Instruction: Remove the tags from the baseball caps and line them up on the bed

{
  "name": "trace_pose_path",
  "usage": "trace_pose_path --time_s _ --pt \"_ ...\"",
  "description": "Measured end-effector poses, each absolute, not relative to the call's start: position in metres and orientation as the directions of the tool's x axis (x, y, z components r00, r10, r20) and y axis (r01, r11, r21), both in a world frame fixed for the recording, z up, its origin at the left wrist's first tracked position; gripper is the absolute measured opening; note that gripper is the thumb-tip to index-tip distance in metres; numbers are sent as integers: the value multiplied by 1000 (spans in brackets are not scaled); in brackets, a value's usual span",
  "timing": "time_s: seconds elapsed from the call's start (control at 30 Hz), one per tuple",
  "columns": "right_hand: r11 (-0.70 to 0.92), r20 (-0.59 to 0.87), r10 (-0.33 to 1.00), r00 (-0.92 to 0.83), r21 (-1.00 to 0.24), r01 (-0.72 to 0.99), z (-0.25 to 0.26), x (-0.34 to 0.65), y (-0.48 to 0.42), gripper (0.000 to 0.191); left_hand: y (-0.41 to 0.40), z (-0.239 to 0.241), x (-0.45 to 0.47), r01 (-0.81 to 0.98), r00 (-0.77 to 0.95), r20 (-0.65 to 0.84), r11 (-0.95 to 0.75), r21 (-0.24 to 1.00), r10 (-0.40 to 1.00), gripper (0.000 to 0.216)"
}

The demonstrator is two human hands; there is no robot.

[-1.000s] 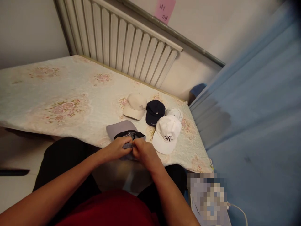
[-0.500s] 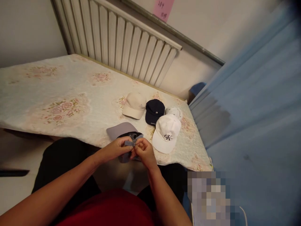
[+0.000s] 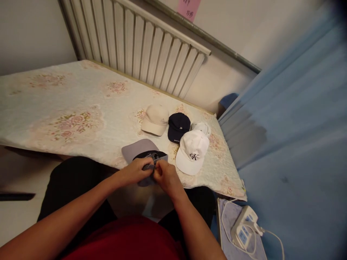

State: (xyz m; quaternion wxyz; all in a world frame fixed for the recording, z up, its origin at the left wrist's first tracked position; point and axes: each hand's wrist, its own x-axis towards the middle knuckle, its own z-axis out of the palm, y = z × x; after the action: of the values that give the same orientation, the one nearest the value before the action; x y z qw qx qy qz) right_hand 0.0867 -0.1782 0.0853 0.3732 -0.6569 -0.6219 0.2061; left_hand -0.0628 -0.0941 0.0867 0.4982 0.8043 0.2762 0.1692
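Observation:
A grey cap [image 3: 139, 148] lies upturned at the near edge of the bed, its brim pointing left and its dark inside showing. My left hand [image 3: 139, 169] is closed on the cap's back strap, thumb on top. Close against it, my right hand [image 3: 166, 175] is curled with fingers pinched at the same strap; the fingertips hide the exact grip. Beyond my hands rest a beige cap [image 3: 155, 119], a navy cap [image 3: 179, 126] and a white cap with black letters [image 3: 193, 150]. Another white cap [image 3: 202, 128] is partly covered behind that one.
The caps lie on a bed with a floral cover [image 3: 114, 122]. A radiator [image 3: 151, 50] runs along the wall behind it. On the right hangs a blue curtain [image 3: 292, 144]. A power strip [image 3: 244, 227] with white cables sits on a small stand at lower right.
My right hand has turned and its fingers have curled in tighter beside the left. The strap end that stuck out over my left fingers is now mostly covered.

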Motion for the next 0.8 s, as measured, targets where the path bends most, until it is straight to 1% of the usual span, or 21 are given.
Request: trace_pose_path --time_s 0.07,0.13,0.2,0.23,0.27,0.3,0.33,0.37,0.4,0.43,0.47,0.5,0.53,0.6,0.67,0.73,0.77,0.8 --pt "12 105 980 170 -880 475 82 89 -178 10 -95 87 -64 219 783 -31 -228 949 622 9" --pt "-24 7 988 157 -980 196 77 90 -177 7 -97 85 -65 138 784 -84 -41 990 615 12" --pt "-36 -42 993 106 -998 -57 71 91 -175 12 -98 82 -65 69 795 -119 106 992 595 15" --pt "-38 -50 995 84 -990 -132 69 92 -174 15 -98 81 -65 52 799 -125 140 989 588 15" --pt "-40 -52 996 76 -987 -158 67 92 -174 16 -98 81 -65 48 799 -128 149 988 588 15" --pt "-36 -47 996 82 -991 -128 68 93 -174 17 -98 80 -65 58 797 -129 139 989 590 15" --pt "-17 -21 994 103 -999 -39 69 93 -175 17 -97 81 -65 76 794 -129 114 991 595 14" --pt "19 33 991 132 -995 102 72 93 -176 18 -97 82 -65 98 792 -126 79 992 598 13" --pt "65 111 982 151 -958 277 75 93 -177 19 -96 83 -65 121 790 -119 36 992 601 12" --pt "108 198 968 151 -882 459 79 92 -179 21 -95 84 -64 143 790 -108 -10 990 604 11" --pt "138 277 951 135 -774 618 82 91 -181 22 -95 85 -63 163 788 -95 -57 985 608 10" --pt "150 336 935 112 -662 734 85 90 -183 23 -94 85 -62 180 786 -81 -101 979 613 10" --pt "149 369 925 89 -570 808 88 88 -186 24 -94 85 -62 193 784 -68 -138 972 618 9" --pt "141 383 922 56 -466 873 91 85 -190 29 -93 84 -61 208 784 -42 -198 958 620 8" --pt "141 375 926 33 -426 894 91 82 -193 31 -93 83 -60 219 786 -24 -242 945 617 7" --pt "137 374 927 31 -416 899 89 80 -194 28 -94 82 -61 230 787 -18 -266 936 617 7" --pt "133 385 922 50 -435 890 87 80 -193 26 -95 83 -61 230 788 -18 -268 936 615 8" --pt "131 398 914 84 -482 866 85 80 -192 24 -95 84 -61 227 791 -22 -260 939 612 9"
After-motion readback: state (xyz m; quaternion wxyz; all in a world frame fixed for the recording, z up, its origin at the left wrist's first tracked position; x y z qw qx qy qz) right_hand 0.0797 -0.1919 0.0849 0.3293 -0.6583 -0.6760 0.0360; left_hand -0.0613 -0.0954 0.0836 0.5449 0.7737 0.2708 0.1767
